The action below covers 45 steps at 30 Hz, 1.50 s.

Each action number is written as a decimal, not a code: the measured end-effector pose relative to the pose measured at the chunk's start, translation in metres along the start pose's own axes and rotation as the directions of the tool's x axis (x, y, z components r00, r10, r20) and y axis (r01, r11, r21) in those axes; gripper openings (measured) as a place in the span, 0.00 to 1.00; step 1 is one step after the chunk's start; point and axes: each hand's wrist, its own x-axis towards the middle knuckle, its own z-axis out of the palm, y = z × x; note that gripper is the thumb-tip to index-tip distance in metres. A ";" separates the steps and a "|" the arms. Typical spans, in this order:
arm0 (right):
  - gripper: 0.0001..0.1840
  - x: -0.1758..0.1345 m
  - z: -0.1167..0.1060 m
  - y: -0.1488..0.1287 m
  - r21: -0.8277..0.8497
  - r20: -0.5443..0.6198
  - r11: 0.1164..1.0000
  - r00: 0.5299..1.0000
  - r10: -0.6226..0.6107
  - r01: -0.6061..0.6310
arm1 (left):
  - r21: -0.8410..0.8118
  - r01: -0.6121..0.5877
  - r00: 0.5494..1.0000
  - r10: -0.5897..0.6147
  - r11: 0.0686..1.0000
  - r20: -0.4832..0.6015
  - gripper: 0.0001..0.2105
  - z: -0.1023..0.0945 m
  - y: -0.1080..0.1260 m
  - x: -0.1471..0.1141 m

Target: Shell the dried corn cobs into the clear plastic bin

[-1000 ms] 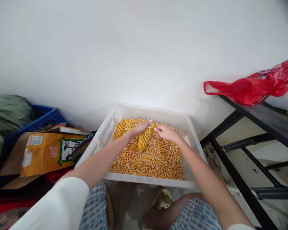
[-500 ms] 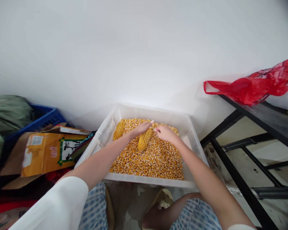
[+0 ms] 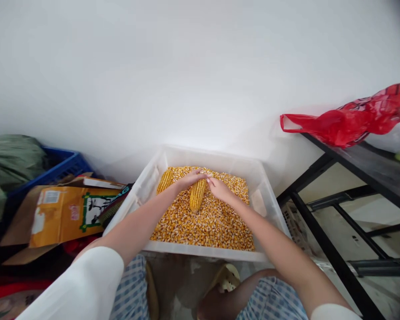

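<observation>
My left hand [image 3: 190, 178] is closed over the far end of a yellow corn cob [image 3: 197, 198], whose near end points toward me. Touching that same far end, my right hand [image 3: 217, 186] has its fingers pinched together; what they grip there is too small to make out. Beneath both hands, loose corn kernels [image 3: 203, 229] cover the bottom of a whitish plastic bin [image 3: 213, 252]. A second corn cob [image 3: 166, 181] lies on the kernels at the bin's left side.
Left of the bin are a torn orange cardboard box [image 3: 62, 213] and a blue crate [image 3: 62, 166] with a green bag [image 3: 13, 158]. A black metal frame [image 3: 323, 235] stands on the right with a red plastic bag [image 3: 340, 124] on top. A white wall [image 3: 200, 80] rises behind.
My right hand has moved left and now meets the left hand at the cob's far end. The cob and left hand have shifted slightly left.
</observation>
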 end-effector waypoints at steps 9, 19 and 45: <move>0.20 -0.008 -0.036 -0.001 -0.100 0.122 0.990 0.989 -0.083 0.095 | 0.066 -0.012 0.999 0.015 0.998 -0.052 0.21 0.005 -0.006 0.010; 0.20 -0.012 -0.024 -0.014 -0.252 0.017 0.966 0.998 0.061 -0.055 | 0.091 -0.076 0.996 0.080 0.993 -0.035 0.21 0.011 0.000 0.007; 0.16 -0.001 -0.037 0.022 -0.060 0.186 0.994 0.980 -0.076 0.088 | 0.050 -0.081 0.989 0.074 0.995 0.128 0.26 -0.004 -0.004 -0.001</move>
